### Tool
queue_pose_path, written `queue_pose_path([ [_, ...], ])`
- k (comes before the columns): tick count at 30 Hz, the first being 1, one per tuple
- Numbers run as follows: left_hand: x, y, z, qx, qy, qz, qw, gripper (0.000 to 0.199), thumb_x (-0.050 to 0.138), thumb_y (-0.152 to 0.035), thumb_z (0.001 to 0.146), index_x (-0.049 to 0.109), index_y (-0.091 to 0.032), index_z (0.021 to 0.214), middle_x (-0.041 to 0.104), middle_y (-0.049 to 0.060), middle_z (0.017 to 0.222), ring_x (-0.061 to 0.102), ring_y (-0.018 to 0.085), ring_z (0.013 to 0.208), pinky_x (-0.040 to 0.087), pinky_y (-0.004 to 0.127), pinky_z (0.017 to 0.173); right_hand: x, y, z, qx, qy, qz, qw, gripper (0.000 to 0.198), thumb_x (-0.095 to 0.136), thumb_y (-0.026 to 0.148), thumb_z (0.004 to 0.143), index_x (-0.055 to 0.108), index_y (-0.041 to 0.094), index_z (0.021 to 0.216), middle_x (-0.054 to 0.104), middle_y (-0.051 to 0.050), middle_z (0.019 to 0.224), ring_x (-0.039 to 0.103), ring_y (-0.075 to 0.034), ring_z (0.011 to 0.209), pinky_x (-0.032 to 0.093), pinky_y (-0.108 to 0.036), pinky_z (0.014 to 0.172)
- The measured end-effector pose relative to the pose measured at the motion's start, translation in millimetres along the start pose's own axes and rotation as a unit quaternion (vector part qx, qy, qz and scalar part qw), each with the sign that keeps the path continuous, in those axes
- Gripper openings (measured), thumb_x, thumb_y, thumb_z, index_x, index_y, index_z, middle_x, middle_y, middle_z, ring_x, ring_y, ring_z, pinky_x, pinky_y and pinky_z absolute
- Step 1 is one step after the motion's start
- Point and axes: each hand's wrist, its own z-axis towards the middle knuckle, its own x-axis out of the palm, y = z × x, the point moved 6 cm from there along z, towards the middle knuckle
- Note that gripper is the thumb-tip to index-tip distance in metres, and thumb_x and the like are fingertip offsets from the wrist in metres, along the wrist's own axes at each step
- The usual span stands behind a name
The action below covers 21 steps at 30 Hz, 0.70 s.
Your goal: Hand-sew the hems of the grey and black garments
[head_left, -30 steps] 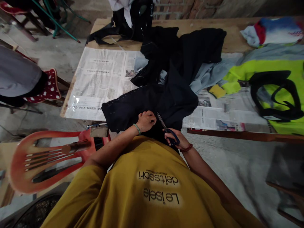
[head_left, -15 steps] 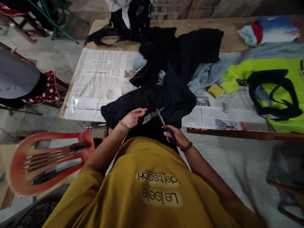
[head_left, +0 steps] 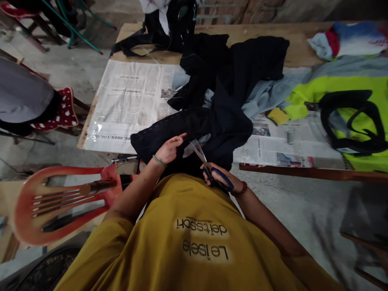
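My right hand (head_left: pixel 216 173) grips a pair of scissors (head_left: pixel 198 151) with dark blue handles. Its blades are spread apart and point up and left, towards my left hand (head_left: pixel 168 150). That hand's fingers are pinched together at the near edge of a dark navy garment (head_left: pixel 174 123); whatever is between the fingertips is too small to make out. White basting stitches run along the garment's sleeve-like part, which lies towards the left. The rest of the cloth is bunched on the table and hangs over its front edge at my waist.
Newspaper (head_left: pixel 127 93) under clear plastic covers the wooden table. At right lie a neon yellow garment (head_left: pixel 306 93), a black strap-like piece (head_left: pixel 345 101), a yellow pad (head_left: pixel 278 116) and a small grey cylinder (head_left: pixel 290 137). A black bag (head_left: pixel 171 24) stands behind; a red plastic chair (head_left: pixel 60 171) is at left.
The scissors' blades have opened from nearly closed, and their tips have shifted left towards my left hand. My left hand has moved slightly left, its index finger now more raised.
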Motion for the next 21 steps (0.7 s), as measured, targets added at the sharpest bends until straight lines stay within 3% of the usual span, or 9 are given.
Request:
queue_pose_path([
  [7,-2,8,-1,-0.006,-0.025,-0.127,0.992,0.02,0.084,-0.03,0.065,0.068,-0.019,0.07,0.071,0.005,0.118,0.046,0.027,0.138,0.037,0.034,0.107,7,-7,17,0.016,-0.005,0.016,1.0,0.052,0.065,0.059,0.088,0.055,0.017,0.116,0.055,0.001,0.08,0.054,-0.007,0.062,0.045,-0.02,0.056],
  [13,-7,14,-1,0.005,-0.07,-0.16,0.985,0.023,0.088,-0.027,0.06,0.069,-0.019,0.07,0.072,0.003,0.116,0.051,0.026,0.131,0.036,0.032,0.107,11,-3,23,0.016,-0.013,0.039,0.999,0.05,0.065,0.059,0.088,0.056,0.017,0.112,0.055,0.002,0.077,0.053,-0.007,0.058,0.044,-0.019,0.052],
  [21,-6,13,-1,0.002,-0.062,-0.161,0.985,0.025,0.089,-0.028,0.061,0.069,-0.017,0.071,0.07,0.006,0.122,0.057,0.025,0.121,0.039,0.033,0.103,8,-5,14,0.016,-0.003,0.067,0.998,0.048,0.066,0.055,0.088,0.057,0.015,0.113,0.057,0.001,0.077,0.054,-0.007,0.057,0.043,-0.018,0.05],
])
